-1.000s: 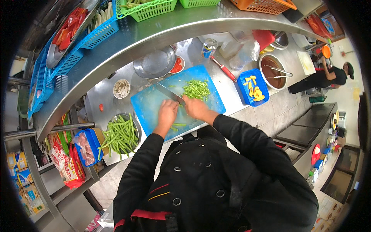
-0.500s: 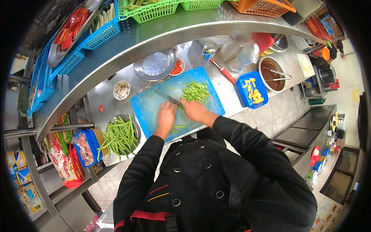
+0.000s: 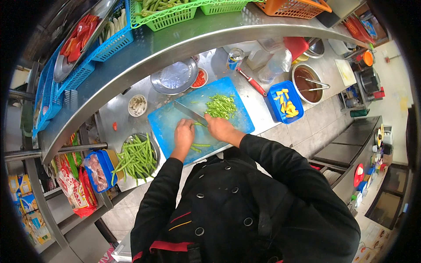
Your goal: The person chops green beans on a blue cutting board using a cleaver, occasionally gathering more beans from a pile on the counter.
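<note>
My right hand [image 3: 218, 129] is wrapped round the handle of a kitchen knife [image 3: 189, 112], its blade pointing to the far left over a blue cutting board [image 3: 163, 119]. Just left of the blade, my left hand [image 3: 184, 133] has its fingers curled on green beans [image 3: 198, 124], which stick out toward the knife. A few uncut bean lengths lie on the board near my left wrist. Beyond my right hand sits a heap of sliced green beans [image 3: 221, 106]. Whole green beans [image 3: 135, 157] fill a metal bowl left of the board.
Behind the board stand a metal bowl [image 3: 174, 78], a small bowl of red pieces [image 3: 200, 79] and a can [image 3: 235, 58]. To the right are a red-handled tool [image 3: 254, 83], a blue tub [image 3: 276, 113] of yellow pieces and a pot [image 3: 307, 98] with tongs. A steel shelf [image 3: 193, 38] overhangs the counter.
My left hand has drawn a little leftward from the blade, showing beans between hand and knife. My right hand keeps its grip on the knife, nearly in place.
</note>
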Demonstrator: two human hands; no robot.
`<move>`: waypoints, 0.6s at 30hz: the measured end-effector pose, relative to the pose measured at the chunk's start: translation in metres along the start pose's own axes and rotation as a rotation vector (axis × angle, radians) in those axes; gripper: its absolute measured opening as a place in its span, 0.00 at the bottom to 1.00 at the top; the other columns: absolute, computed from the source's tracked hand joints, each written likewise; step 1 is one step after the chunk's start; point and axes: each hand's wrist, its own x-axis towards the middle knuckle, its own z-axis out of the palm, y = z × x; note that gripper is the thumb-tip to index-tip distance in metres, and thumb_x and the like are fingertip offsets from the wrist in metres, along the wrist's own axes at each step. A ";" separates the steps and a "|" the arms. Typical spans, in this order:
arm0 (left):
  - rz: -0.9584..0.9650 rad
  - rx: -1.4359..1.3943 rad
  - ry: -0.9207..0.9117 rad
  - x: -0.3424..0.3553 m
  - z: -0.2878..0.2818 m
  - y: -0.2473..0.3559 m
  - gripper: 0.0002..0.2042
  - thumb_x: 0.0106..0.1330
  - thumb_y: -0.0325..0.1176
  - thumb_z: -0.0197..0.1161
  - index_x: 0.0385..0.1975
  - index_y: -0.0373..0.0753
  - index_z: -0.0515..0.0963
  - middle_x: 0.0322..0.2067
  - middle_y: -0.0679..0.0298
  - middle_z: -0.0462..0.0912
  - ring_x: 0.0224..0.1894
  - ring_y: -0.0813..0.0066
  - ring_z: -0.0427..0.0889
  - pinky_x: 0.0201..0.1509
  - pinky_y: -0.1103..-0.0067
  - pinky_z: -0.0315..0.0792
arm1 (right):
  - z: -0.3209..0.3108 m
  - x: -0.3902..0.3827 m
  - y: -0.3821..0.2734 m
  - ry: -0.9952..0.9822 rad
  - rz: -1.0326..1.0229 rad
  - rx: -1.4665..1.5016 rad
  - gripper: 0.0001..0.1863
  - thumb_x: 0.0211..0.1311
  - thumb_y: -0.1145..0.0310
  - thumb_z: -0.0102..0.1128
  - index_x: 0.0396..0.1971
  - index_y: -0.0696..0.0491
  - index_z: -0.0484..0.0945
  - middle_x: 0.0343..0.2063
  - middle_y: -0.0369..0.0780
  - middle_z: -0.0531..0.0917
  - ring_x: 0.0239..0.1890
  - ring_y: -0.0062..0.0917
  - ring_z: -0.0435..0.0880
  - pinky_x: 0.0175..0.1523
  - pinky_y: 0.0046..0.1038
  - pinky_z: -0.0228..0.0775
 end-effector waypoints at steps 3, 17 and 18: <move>0.042 -0.006 -0.062 0.003 0.008 0.000 0.05 0.60 0.25 0.69 0.35 0.39 0.84 0.36 0.55 0.82 0.43 0.50 0.83 0.49 0.61 0.78 | -0.018 -0.005 -0.006 -0.045 -0.018 -0.044 0.18 0.66 0.75 0.52 0.55 0.59 0.69 0.34 0.57 0.87 0.37 0.55 0.89 0.42 0.51 0.81; 0.093 -0.010 -0.005 -0.003 0.010 0.008 0.04 0.61 0.26 0.70 0.34 0.37 0.85 0.35 0.56 0.85 0.41 0.51 0.82 0.48 0.62 0.77 | -0.008 -0.017 0.005 0.043 -0.079 0.020 0.17 0.64 0.73 0.54 0.52 0.59 0.70 0.30 0.59 0.86 0.34 0.57 0.87 0.41 0.56 0.79; 0.090 -0.027 -0.009 -0.004 0.010 0.010 0.04 0.60 0.26 0.71 0.34 0.37 0.85 0.36 0.56 0.85 0.41 0.51 0.82 0.48 0.62 0.77 | 0.004 -0.016 0.006 0.030 -0.034 0.015 0.18 0.64 0.74 0.54 0.53 0.60 0.70 0.31 0.59 0.86 0.35 0.57 0.88 0.42 0.55 0.79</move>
